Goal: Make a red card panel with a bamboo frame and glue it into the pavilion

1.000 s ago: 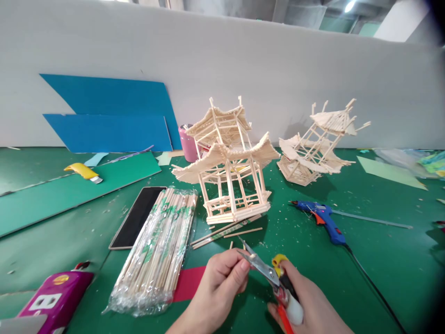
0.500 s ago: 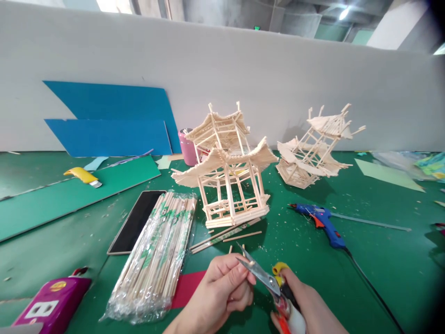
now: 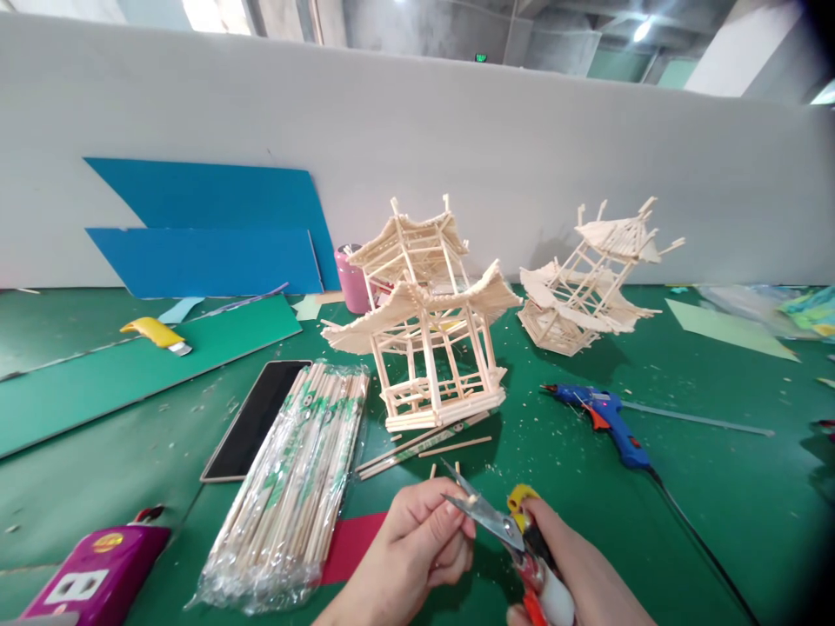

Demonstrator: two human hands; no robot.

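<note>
Right hand grips steel snips; left hand pinches beside their pointed blades.

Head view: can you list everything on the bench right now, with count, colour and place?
pavilion model: 1, pale wood, upright, centre
tilted model: 1, pale wood, right rear
chopstick pack: 1, clear wrap, left of centre
loose sticks: several, wood, below pavilion
glue gun: 1, blue, right
phone: 1, black, beside pack
utility knife: 1, yellow, left
pink cup: 1, behind pavilion
blue boards: 2, against wall
magenta box: 1, lower left
scissors: 1, silver blades, open
left hand: at blades
right hand: on scissors handles
</note>
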